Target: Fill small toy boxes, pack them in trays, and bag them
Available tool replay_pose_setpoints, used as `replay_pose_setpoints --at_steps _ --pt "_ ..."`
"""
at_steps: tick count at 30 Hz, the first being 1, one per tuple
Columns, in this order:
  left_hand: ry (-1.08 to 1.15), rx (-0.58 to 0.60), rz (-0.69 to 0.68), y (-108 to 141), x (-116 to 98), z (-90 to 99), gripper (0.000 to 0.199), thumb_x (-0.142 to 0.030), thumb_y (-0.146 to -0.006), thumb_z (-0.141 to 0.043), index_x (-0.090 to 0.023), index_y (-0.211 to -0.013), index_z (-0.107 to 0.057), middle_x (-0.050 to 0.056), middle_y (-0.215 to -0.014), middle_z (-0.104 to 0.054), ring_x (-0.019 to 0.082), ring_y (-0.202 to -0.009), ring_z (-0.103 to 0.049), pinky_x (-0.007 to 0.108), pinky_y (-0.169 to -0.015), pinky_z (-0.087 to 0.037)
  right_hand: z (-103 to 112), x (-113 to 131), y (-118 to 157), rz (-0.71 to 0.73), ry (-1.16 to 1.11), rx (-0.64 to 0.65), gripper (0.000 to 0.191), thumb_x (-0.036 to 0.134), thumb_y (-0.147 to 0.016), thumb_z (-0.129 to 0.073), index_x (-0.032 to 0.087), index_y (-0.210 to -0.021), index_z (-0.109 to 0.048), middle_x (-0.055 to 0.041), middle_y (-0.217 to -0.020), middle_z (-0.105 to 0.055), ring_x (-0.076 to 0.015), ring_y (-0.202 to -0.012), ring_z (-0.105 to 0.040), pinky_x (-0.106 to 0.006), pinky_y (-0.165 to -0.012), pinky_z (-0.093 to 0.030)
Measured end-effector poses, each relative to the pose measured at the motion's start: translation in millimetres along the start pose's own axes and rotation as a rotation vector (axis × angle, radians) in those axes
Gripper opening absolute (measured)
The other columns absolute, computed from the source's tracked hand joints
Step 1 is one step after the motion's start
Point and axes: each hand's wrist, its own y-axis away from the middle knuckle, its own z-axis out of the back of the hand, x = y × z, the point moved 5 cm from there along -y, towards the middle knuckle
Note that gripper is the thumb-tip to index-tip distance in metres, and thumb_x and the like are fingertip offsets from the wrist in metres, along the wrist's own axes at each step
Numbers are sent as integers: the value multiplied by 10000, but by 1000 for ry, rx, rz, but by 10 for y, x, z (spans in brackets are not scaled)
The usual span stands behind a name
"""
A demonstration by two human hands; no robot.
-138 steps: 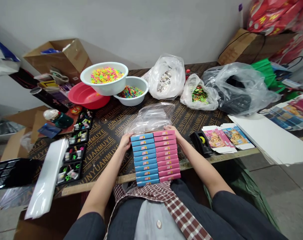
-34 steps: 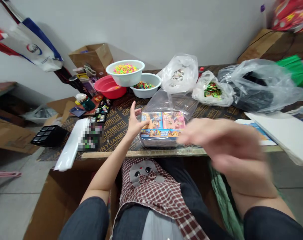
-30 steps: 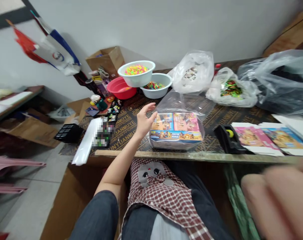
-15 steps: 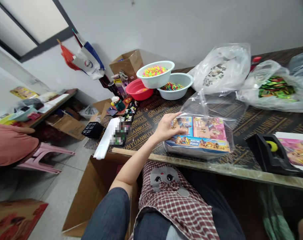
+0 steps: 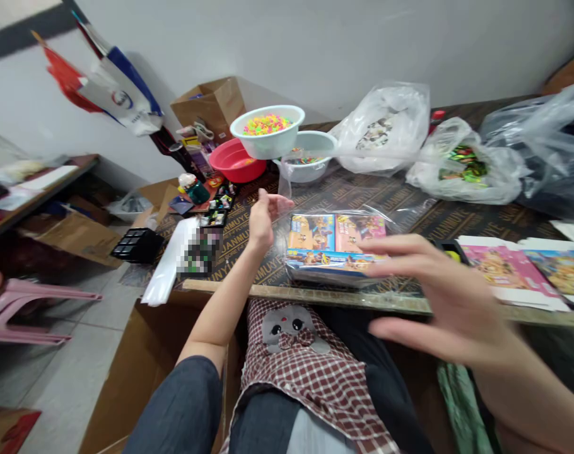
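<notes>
Small toy boxes, one blue box [image 5: 313, 232] and one pink box [image 5: 357, 228], lie side by side with a blue-printed long side in front. A clear plastic bag [image 5: 310, 275] surrounds them, its loose upper part spread behind. My left hand [image 5: 262, 221] is at the left edge of the bag, thumb and fingers apart, its fingertips beside or touching the film. Closer to the camera, my right hand [image 5: 452, 302] is blurred by motion, fingers spread and nothing in it, in front of the boxes' right end.
Behind stand a white basin [image 5: 268, 148] of colourful small pieces, a red basin [image 5: 237, 169] and a filled white plastic bag [image 5: 386, 148]. Flat printed cartons [image 5: 499, 268] and a partly hidden tape dispenser [image 5: 450, 249] lie right. A cardboard box [image 5: 126, 378] is below the table's left.
My left hand has left the box tops for the bag's left edge. My right hand has come in from the right. The view has turned right, and the bag's loose film has shifted.
</notes>
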Motion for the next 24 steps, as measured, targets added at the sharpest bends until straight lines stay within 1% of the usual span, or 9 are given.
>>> replay_pose_setpoints --at_steps 3,6,8,10,12,16,18,20,24 --pt "24 57 -79 14 -76 28 633 -755 -846 -493 -258 -1220 -613 113 -1207 -701 246 -1111 -679 391 -919 -544 -272 -197 -13 -21 170 113 634 498 -738 -819 264 -1288 -607 -152 -1185 -650 -374 -1096 -595 -544 -892 -491" --pt "-119 185 -225 114 -147 -83 914 -616 -700 -779 -328 -1474 -389 114 -1410 -574 270 -1247 -598 417 -1014 -498 -564 -359 71 -37 307 235 336 347 -767 -822 213 -1035 -671 -98 -945 -674 -299 -937 -611 -437 -832 -470" --pt "-213 230 -258 176 -130 -185 1023 -468 -647 -861 -322 -1511 -334 109 -1345 -616 259 -1163 -637 414 -992 -510 -653 -384 119 -34 373 262 122 225 -826 -755 207 -858 -639 -72 -849 -660 -255 -843 -595 -375 -774 -448" --pt "-253 193 -243 205 -92 -246 920 -357 -698 -826 -302 -1494 -367 68 -1144 -707 210 -976 -687 384 -917 -539 -670 -369 136 -24 414 277 141 154 -877 -673 205 -773 -592 -63 -795 -651 -226 -774 -571 -339 -717 -418" --pt "-247 107 -208 211 -65 -256 693 -298 -787 -738 -275 -1420 -457 18 -929 -735 164 -814 -688 341 -838 -550 -647 -363 132 -25 406 302 183 137 -905 -626 204 -746 -565 -52 -742 -640 -209 -730 -554 -321 -678 -391" --pt "-108 -10 -108 188 -63 -210 293 -431 -900 -618 -227 -1110 -604 -6 -732 -707 144 -677 -697 279 -697 -549 -522 -448 75 -117 252 363 226 148 -921 -613 201 -714 -539 -18 -657 -606 -177 -664 -542 -296 -646 -377" --pt "-16 -13 -46 151 -77 -188 356 -562 -897 -584 -216 -972 -611 7 -715 -708 155 -650 -707 265 -632 -545 -452 -494 -21 -162 94 390 184 204 -922 -637 200 -755 -560 8 -652 -596 -154 -635 -537 -278 -633 -389" --pt "50 -39 -25 99 -120 -151 426 -628 -873 -579 -205 -887 -622 35 -780 -733 168 -718 -730 264 -647 -556 -379 -521 -216 -166 -24 342 137 300 -919 -662 200 -847 -602 10 -706 -616 -148 -659 -550 -275 -642 -415" --pt "189 -131 -75 -1 -258 -50 363 -544 -799 -723 -210 -921 -651 52 -982 -756 181 -934 -737 295 -833 -576 -381 -532 -823 17 65 143 205 397 -935 -638 207 -1002 -675 -66 -959 -660 -209 -900 -576 -357 -812 -460"
